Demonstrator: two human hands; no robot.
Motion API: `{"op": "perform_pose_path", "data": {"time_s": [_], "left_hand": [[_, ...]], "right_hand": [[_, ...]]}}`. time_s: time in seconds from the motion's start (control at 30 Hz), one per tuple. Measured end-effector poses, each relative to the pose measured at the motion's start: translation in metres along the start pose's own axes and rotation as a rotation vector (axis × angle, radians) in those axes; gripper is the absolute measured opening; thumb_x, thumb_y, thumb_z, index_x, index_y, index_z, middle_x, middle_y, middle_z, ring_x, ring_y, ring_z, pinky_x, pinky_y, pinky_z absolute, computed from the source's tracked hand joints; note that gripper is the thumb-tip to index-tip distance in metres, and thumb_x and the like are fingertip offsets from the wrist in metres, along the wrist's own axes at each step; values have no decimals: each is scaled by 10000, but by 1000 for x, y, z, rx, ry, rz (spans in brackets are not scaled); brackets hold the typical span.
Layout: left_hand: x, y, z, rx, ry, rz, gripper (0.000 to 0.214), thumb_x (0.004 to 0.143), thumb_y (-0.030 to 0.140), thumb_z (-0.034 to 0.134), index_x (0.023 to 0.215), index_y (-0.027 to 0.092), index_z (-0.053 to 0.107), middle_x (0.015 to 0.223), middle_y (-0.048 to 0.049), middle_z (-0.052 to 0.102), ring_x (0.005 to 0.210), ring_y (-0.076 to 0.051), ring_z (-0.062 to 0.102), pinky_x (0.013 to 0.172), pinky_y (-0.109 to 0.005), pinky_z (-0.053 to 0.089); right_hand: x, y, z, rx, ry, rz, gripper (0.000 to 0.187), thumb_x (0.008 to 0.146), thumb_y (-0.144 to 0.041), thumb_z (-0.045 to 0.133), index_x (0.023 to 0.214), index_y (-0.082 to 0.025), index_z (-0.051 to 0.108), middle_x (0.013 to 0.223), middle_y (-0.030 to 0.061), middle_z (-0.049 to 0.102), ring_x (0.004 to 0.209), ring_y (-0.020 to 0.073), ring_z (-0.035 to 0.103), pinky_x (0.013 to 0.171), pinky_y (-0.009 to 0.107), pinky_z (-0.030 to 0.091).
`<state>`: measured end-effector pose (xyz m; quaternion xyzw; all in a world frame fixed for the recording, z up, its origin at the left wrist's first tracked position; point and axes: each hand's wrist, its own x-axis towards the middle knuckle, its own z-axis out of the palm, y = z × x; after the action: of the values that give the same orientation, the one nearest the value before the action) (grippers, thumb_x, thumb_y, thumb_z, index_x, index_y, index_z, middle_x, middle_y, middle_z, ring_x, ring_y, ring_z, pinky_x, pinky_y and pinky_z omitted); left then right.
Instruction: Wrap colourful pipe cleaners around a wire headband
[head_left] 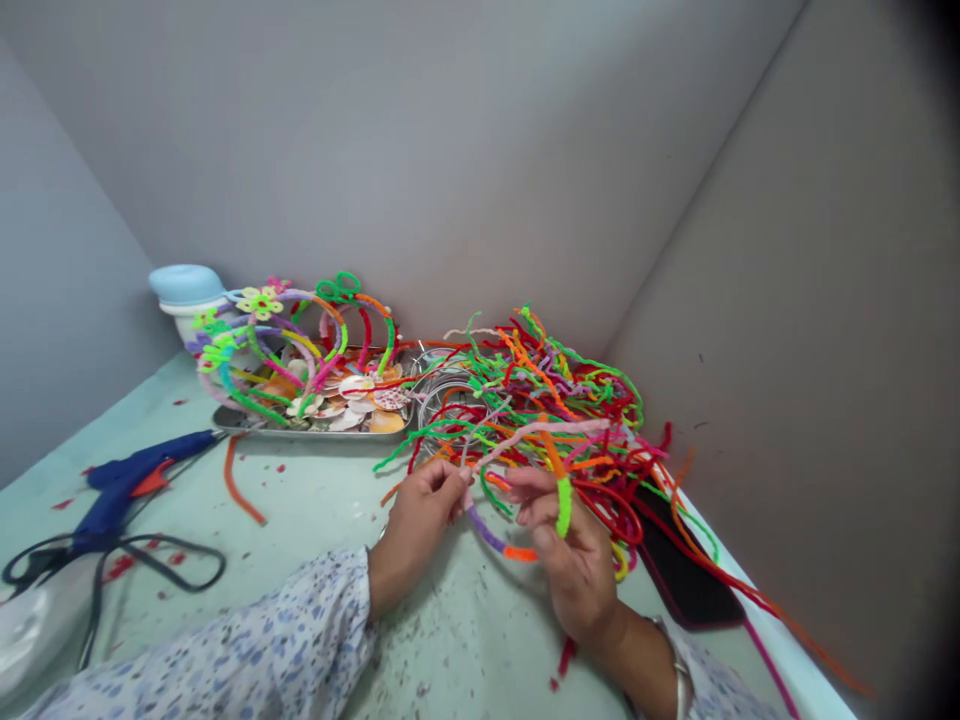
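Between my hands is a curved wire hoop (486,530) wrapped in pipe cleaner, with pink, purple, orange and lime-green sections. My left hand (421,522) pinches its pink end between thumb and fingertips. From that pinch a loose pink pipe cleaner (551,428) sticks out to the right. My right hand (576,568) is closed round the orange and green side of the hoop, its fingers curled. Just beyond both hands lies a tangled heap of colourful pipe cleaners (555,375), with coils of bare silver wire (427,408) at its left.
A metal tray (330,434) holds shell-like discs and several finished pipe-cleaner headbands (341,330). Behind it stands a white bottle with a blue lid (187,285). A blue glue gun (112,500) with its cord lies left. At right is a dark phone-like slab (690,570), near the wall.
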<state>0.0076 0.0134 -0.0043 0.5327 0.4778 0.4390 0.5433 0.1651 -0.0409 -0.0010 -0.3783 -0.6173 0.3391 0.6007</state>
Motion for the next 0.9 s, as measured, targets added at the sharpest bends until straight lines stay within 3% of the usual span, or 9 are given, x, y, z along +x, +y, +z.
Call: {"op": "perform_pose_path", "data": {"time_s": [0.07, 0.17, 0.33, 0.43, 0.57, 0.7, 0.9], "left_hand": [[0, -1, 0, 26, -20, 21, 285, 793, 374, 534, 598, 168, 524, 536, 32, 494, 509, -104, 409, 517, -225, 311], [-2, -1, 1, 58, -74, 70, 258, 801, 340, 530, 612, 166, 537, 551, 35, 496, 531, -104, 415, 535, -223, 313], [-4, -3, -1, 62, -110, 88, 266, 810, 357, 520, 629, 165, 553, 569, 38, 492, 546, -105, 416, 546, -222, 310], [-3, -4, -2, 49, -87, 89, 276, 807, 383, 523, 642, 165, 557, 584, 31, 510, 552, -109, 424, 555, -226, 320], [-2, -2, -2, 23, -82, 94, 278, 808, 398, 522, 664, 164, 562, 607, 19, 535, 559, -110, 437, 554, -226, 330], [-2, -1, -1, -40, -76, 72, 282, 799, 409, 529, 667, 162, 564, 609, 13, 551, 547, -105, 446, 549, -222, 345], [-1, -2, -1, -66, -84, 81, 283, 787, 417, 547, 677, 157, 566, 617, 13, 555, 550, -100, 454, 552, -218, 354]], "right_hand": [[1, -1, 1, 52, -15, 15, 214, 832, -358, 510, 995, -259, 608, 1247, 81, 498, 1044, 265, 519, 856, 426, 426], [7, -2, 5, 205, 38, 78, 458, 827, -482, 457, 1243, -292, 483, 1360, 82, 406, 1108, 282, 492, 819, 435, 463], [18, -1, 6, 378, 78, 198, 559, 836, -568, 333, 1325, -302, 378, 1435, 62, 316, 1196, 275, 435, 819, 434, 486], [18, 1, 6, 382, 119, 223, 558, 835, -594, 312, 1281, -281, 432, 1382, 83, 392, 1150, 272, 474, 776, 409, 499], [16, 4, 5, 406, 174, 247, 487, 836, -591, 334, 1046, -243, 602, 1108, 100, 592, 948, 259, 578, 700, 385, 493], [17, 6, 3, 393, 165, 345, 529, 841, -611, 286, 896, -215, 632, 920, 93, 634, 813, 230, 601, 633, 346, 485], [19, 18, 8, 152, -65, 499, 287, 770, -450, 589, 867, -180, 588, 810, 43, 615, 686, 161, 576, 568, 255, 445]]}}
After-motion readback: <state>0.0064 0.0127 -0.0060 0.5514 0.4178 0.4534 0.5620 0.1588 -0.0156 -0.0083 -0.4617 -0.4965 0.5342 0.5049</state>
